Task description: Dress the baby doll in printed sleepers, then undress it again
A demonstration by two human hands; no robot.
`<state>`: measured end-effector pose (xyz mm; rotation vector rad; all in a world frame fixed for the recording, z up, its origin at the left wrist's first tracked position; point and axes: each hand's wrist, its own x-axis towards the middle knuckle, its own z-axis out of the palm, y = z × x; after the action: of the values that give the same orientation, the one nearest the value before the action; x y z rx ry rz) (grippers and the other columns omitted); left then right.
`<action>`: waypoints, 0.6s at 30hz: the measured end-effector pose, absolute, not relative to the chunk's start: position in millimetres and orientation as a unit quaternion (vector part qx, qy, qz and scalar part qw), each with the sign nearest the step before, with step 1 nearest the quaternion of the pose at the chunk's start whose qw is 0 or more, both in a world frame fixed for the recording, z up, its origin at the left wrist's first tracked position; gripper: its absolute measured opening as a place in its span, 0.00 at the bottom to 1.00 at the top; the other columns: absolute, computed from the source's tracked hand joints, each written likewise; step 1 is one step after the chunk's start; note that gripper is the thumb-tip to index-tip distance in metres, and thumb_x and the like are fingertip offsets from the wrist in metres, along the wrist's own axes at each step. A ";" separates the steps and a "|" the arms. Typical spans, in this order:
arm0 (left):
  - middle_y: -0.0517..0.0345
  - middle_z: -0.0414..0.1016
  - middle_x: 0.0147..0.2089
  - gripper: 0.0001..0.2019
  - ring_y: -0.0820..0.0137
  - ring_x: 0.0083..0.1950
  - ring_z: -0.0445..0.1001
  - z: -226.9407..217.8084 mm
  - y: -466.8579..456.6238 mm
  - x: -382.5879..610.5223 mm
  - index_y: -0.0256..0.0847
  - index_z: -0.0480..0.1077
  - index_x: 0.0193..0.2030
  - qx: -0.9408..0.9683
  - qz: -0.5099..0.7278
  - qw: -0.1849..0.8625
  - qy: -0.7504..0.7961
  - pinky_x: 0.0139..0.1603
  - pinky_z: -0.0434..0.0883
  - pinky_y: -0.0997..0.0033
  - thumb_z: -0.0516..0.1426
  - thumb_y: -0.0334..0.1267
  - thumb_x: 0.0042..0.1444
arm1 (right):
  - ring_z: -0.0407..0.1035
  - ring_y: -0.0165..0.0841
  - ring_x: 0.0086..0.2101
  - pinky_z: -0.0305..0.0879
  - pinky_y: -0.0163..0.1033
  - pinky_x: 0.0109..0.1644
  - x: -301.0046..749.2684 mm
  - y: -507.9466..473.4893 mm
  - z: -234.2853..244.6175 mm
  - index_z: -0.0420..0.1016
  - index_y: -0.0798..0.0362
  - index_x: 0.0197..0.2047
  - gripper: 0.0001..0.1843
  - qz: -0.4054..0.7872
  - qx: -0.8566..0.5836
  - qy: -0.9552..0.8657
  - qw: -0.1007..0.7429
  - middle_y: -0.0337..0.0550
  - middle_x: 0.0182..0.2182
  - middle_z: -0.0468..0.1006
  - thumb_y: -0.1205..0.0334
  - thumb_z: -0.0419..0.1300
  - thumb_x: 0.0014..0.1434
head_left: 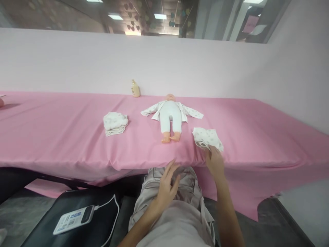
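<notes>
A baby doll (pixel 170 115) lies on its back on the pink-covered table, feet toward me. It has a white body and legs, and a white printed jacket (pixel 192 112) lies open with both sleeves spread. To its right is a folded white printed baby garment (pixel 207 136). My right hand (pixel 214 159) has its fingertips closed on that garment's near edge; the thumb's contact is partly hidden. Over my lap, just off the table edge, my left hand (pixel 168 187) hangs with fingers apart and holds nothing. A stack of folded white cloths (pixel 115 123) sits left of the doll.
A pale yellow bottle (pixel 135 89) stands at the back by the wall. A black chair (pixel 82 200) on my left carries a white power bank (pixel 74 219) with a cable. The pink tablecloth (pixel 64 137) hangs over the front edge. Windows run above the wall.
</notes>
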<state>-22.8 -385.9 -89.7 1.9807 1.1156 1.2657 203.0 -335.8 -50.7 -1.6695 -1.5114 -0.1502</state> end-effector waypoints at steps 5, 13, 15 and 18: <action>0.47 0.59 0.66 0.32 0.58 0.65 0.62 -47.4 -384.5 -10.5 0.48 0.50 0.68 0.617 0.516 0.497 0.324 0.62 0.65 0.57 0.51 0.53 0.59 | 0.73 0.36 0.37 0.72 0.38 0.38 121.5 -384.3 -6.9 0.72 0.51 0.46 0.13 0.138 -0.489 -0.701 0.501 0.46 0.39 0.78 0.57 0.55 0.59; 0.47 0.72 0.55 0.32 0.59 0.57 0.70 -28.3 -385.7 -21.8 0.42 0.64 0.59 0.468 0.579 0.526 0.412 0.58 0.68 0.59 0.52 0.61 0.54 | 0.74 0.33 0.41 0.72 0.38 0.44 88.7 -408.3 4.8 0.74 0.45 0.46 0.15 0.228 -0.372 -0.698 0.568 0.40 0.41 0.79 0.71 0.55 0.58; 0.48 0.74 0.53 0.30 0.59 0.56 0.71 -20.3 -381.8 -27.8 0.40 0.68 0.56 0.492 0.572 0.521 0.400 0.58 0.67 0.60 0.53 0.60 0.54 | 0.76 0.32 0.34 0.73 0.35 0.36 95.8 -405.3 5.5 0.76 0.46 0.42 0.11 0.221 -0.404 -0.664 0.589 0.39 0.36 0.80 0.69 0.58 0.58; 0.50 0.76 0.48 0.24 0.60 0.53 0.72 -3.7 -376.1 -39.3 0.38 0.71 0.51 0.560 0.535 0.490 0.401 0.56 0.68 0.62 0.54 0.53 0.55 | 0.74 0.29 0.26 0.71 0.33 0.28 109.2 -404.3 9.1 0.76 0.47 0.41 0.09 0.144 -0.448 -0.653 0.593 0.38 0.32 0.81 0.66 0.60 0.56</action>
<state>-39.3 -376.1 -3.7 1.3597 0.9743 1.2995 109.2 -404.3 9.1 -1.0413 -1.5183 0.3344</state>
